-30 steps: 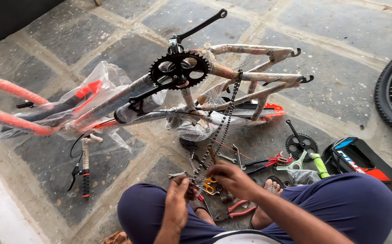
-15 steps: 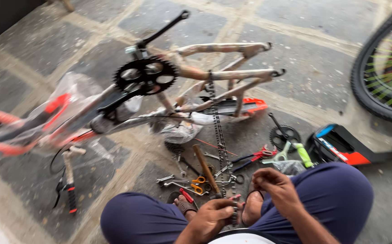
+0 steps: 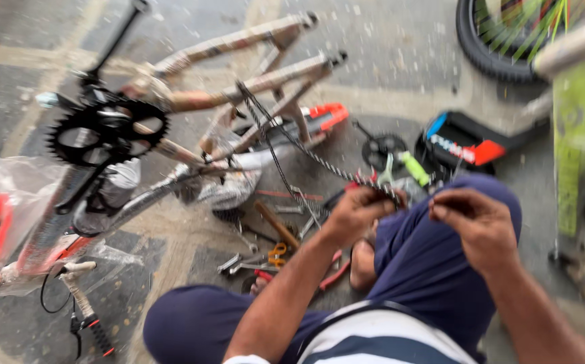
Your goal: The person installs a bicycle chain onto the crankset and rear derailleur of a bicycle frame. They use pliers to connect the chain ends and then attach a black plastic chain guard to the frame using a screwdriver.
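Bicycle chain (image 3: 286,152) is stretching taut from the upturned frame (image 3: 238,87) away beyond the hands down to the left hand (image 3: 356,214), its long axis slanting toward the person; half a second ago it was hanging nearly straight down, so it is being drawn in. Left grip is pinching the chain's near end, while the right hand (image 3: 482,226), just beside, is closing its fingertips on something too blurred to tell. Hand tools (image 3: 275,253) are lying on the floor below the left hand.

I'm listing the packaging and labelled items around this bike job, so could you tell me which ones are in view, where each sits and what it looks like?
Plastic wrap: left, around the frame's front end; clear, crumpled, orange showing through.
Black part: floor, upper right; flat, with blue and orange-red label patches.
Green piece: far right; tall, lime green, blurred.
No screens or signs.
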